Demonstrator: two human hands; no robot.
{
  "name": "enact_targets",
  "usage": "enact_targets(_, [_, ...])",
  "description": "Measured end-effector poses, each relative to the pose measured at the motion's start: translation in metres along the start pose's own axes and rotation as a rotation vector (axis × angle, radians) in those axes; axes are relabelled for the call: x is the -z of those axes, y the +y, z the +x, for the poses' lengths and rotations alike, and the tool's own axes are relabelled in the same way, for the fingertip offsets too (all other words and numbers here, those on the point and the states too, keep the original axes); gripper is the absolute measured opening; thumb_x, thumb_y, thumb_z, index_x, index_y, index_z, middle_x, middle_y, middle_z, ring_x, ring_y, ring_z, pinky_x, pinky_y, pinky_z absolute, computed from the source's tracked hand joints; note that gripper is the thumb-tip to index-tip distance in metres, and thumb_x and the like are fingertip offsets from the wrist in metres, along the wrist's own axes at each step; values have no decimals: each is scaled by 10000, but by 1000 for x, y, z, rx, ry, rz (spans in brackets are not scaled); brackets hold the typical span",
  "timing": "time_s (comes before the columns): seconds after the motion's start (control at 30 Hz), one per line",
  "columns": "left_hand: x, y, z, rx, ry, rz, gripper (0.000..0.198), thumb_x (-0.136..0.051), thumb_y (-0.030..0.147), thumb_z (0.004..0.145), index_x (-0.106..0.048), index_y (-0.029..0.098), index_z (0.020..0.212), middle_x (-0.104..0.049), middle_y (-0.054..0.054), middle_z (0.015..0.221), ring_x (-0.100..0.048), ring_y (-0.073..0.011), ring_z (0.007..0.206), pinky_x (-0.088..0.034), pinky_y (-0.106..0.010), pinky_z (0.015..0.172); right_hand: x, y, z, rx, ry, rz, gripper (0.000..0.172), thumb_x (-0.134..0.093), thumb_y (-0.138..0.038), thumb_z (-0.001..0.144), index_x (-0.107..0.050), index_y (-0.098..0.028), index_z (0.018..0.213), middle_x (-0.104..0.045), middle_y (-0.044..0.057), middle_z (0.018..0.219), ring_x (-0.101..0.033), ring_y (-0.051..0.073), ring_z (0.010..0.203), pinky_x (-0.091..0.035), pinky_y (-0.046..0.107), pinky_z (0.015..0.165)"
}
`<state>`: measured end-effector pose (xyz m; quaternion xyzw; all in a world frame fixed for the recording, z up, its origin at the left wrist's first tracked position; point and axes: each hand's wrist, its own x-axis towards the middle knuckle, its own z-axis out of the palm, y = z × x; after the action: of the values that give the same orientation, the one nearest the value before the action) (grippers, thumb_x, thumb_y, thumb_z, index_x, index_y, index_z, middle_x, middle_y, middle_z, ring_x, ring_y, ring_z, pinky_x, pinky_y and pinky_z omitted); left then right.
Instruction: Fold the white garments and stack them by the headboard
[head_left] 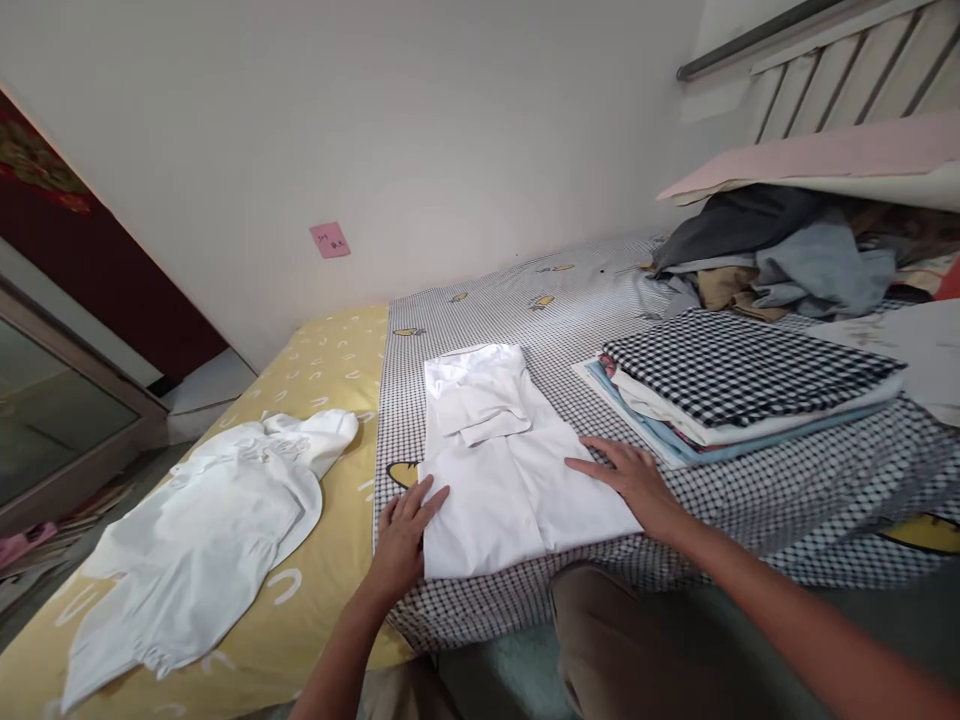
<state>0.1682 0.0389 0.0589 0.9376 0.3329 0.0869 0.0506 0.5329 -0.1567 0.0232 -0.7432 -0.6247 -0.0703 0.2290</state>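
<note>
A white shirt (495,500) lies in front of me on the checked bed sheet, its sides folded in and its sleeve or cuff part doubled over near the far end. My left hand (405,530) rests on its near left edge, fingers spread. On the right edge lies my right hand (630,478), fingers stretched out over the cloth. Neither hand grips anything. Just right of that hand is a stack of folded clothes, topped by a black-and-white checked piece (750,365).
A second white garment (217,520) lies loosely spread on the yellow sheet (330,560) at left. Heaped grey and brown clothes (810,250) sit at the far right under a pink-topped sheet (817,160). The bed meets a wall with a pink note (330,240).
</note>
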Motion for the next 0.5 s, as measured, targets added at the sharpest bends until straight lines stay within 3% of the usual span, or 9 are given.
enact_targets(0.13, [-1,-3,13,29,64,26,634,-566,162,861,-486,368,1455,-206,-120,1678,-278,-347,1509,-291,-589,1169,-7,4,19,-11,6,30,485,-472,-269,969,-549,-525,1374,-328,-117,1628,-305,312,1479,-246,567,1195])
enact_targets(0.27, [-4,-8,25,-41,79,74,659,-572,133,860,-489,464,1425,-138,-46,1700,-153,-371,1544,-212,-632,1192,-9,7,31,88,-40,49,548,-455,-165,955,-583,-547,1326,-269,-138,1648,-218,289,1530,-195,591,1209])
enact_targets(0.4, [-5,-13,38,-92,52,85,643,-529,107,883,-512,507,1387,-193,9,1688,-128,-355,1551,-165,-647,1197,-7,9,32,119,-90,73,580,-423,-140,947,-597,-569,1297,-328,-122,1624,-267,289,1515,-211,625,1184])
enact_targets(0.5, [-7,-15,46,-60,-11,6,512,-529,208,925,-566,499,1344,-346,21,1633,-182,-344,1540,-109,-674,1196,-5,6,35,87,-175,109,524,-415,-197,959,-614,-556,1285,-449,-103,1559,-365,289,1471,-250,634,1166])
